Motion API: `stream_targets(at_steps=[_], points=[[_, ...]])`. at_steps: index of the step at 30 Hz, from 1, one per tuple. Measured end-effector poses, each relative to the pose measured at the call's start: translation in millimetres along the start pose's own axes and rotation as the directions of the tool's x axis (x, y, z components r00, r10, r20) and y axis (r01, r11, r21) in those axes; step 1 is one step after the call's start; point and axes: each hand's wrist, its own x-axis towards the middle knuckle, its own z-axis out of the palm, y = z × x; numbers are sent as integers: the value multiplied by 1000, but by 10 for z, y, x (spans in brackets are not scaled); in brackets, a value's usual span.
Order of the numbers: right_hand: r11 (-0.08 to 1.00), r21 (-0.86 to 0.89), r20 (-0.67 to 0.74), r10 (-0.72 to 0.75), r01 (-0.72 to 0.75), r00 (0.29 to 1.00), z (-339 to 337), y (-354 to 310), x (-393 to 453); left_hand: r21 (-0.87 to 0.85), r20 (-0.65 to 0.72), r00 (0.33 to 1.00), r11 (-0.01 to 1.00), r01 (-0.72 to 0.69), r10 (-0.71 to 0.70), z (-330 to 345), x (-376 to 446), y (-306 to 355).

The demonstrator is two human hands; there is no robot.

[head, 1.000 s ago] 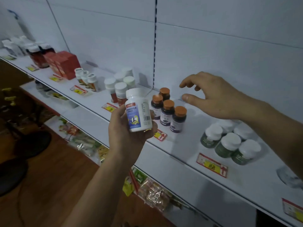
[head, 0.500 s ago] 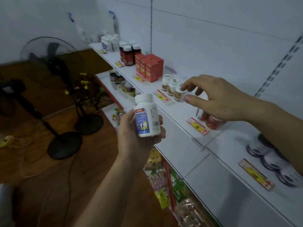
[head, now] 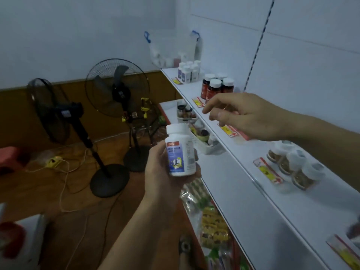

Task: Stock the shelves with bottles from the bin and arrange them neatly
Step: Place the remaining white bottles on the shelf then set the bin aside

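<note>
Left hand [head: 165, 172] grips a white bottle [head: 180, 152] upright off the shelf's [head: 253, 188] front edge; right hand [head: 245, 115] hovers above it, fingers loosely spread, holding nothing.

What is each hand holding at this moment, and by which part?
The left hand grips a white bottle around its lower body and base, cap up. The right hand holds nothing, fingers loosely spread above the shelf.

Dim room, pale bluish wall [head: 78, 36] above a brown skirting band [head: 58, 88]. Wooden floor [head: 48, 191] strewn with thin cables [head: 64, 191]. Two black pedestal fans [head: 116, 88] stood side by side near the wall. White panelled backing [head: 311, 65] rose behind the shelving. Red stool [head: 11, 156] at far left.
</note>
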Motion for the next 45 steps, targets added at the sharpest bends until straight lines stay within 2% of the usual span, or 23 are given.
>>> stream_targets(at_steps=[3, 6, 9, 12, 15, 17, 19, 21, 23, 25, 28, 30, 32, 33, 35, 38, 45], points=[[990, 129, 43, -55, 49, 998, -90, 213, 749, 154, 97, 995, 987, -51, 36, 171, 924, 111], [981, 191, 104, -62, 41, 993, -292, 547, 1552, 154, 139, 990, 987, -50, 28, 260, 1967, 230], [986, 167, 141, -25, 1, 990, -562, 946, 2350, 180, 196, 980, 982, -53, 17, 296, 2962, 408], [991, 131, 147, 19, -39, 989, -708, 1262, 3100, 193, 193, 980, 978, -80, 42, 272, 3825, 598], [987, 141, 153, 49, -71, 987, -815, 1577, 3698, 172, 233, 972, 984, -51, 9, 265, 4548, 739], [987, 128, 135, 79, -97, 988, -923, 1774, 3992, 209, 297, 955, 977, -40, -24, 283, 4992, 803], [982, 123, 75, 133, -141, 988, -1049, 1953, 4227, 297, 347, 938, 949, -110, 0, 269, 5449, 853], [978, 89, -20, 190, -188, 982, -1168, 2161, 4429, 366, 356, 930, 903, -226, 88, 200, 5924, 893], [970, -48, -102, 231, -237, 968, -1246, 2386, 4603, 383, 338, 915, 856, -347, 220, 82, 6400, 915], [934, -184, -150, 280, -305, 948, -1265, 2593, 4774, 445, 383, 866, 758, -478, 321, -22, 6871, 941], [876, -309, -177, 331, -371, 927, -1209, 2869, 4989, 567, 587, 770, 553, -611, 249, -57, 7466, 920], [839, -384, -175, 343, -385, 923, -1148, 3040, 5084, 594, 743, 662, 361, -718, 95, 2, 7698, 896], [804, -419, -159, 393, -422, 906, -1098, 3181, 5146, 543, 839, 532, 122, -831, -116, 80, 7830, 874], [785, -424, -148, 432, -452, 890, -1076, 3243, 5173, 516, 835, 496, 23, -856, -239, 118, 7876, 851], [755, -435, -117, 493, -491, 862, -1028, 3355, 5227, 465, 782, 469, -117, -878, -411, 162, 7951, 797], [748, -443, -55, 528, -495, 847, -934, 3490, 5278, 406, 766, 450, -197, -893, -459, 157, 7992, 759], [770, -362, 42, 577, -526, 816, -676, 3650, 5296, 398, 784, 451, -212, -893, -426, 142, 7992, 689]])
